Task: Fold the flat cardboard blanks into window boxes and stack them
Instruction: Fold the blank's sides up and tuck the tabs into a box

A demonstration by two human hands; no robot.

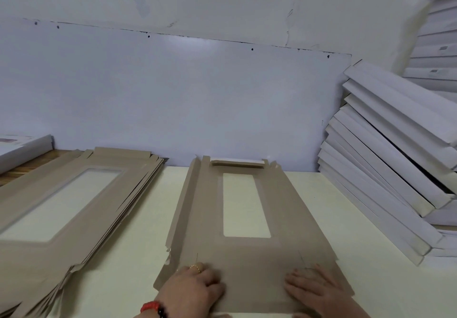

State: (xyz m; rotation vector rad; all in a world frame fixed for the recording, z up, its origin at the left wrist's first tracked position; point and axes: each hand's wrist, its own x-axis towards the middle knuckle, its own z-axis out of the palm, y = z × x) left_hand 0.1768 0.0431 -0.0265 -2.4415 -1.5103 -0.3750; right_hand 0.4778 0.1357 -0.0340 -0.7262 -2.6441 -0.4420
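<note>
Left hand (191,289): palm down, fingers slightly curled, pressing the near-left corner of the flat blank (249,256); ring on one finger, red bead bracelet (151,307) at the wrist.
Right hand (315,289): flat, fingers spread, pressing the near-right corner of the same blank. The two hands lie apart, level with each other; neither grips.
Flat blank: brown cardboard lying directly under and ahead of both hands, long axis running straight away from them, window cut-out (246,205) beyond the fingertips. Far end flap (237,163) already raised; left side flap (183,204) lifted slightly. Judged equally reachable by either hand.
Stack of unfolded blanks (69,201): left of the left hand, near but apart from the working blank.
Leaning pile of folded white boxes (390,159): right of and beyond the right hand, well apart.
Pale tabletop (133,243): beneath everything. Nothing appears to block the side flaps.
</note>
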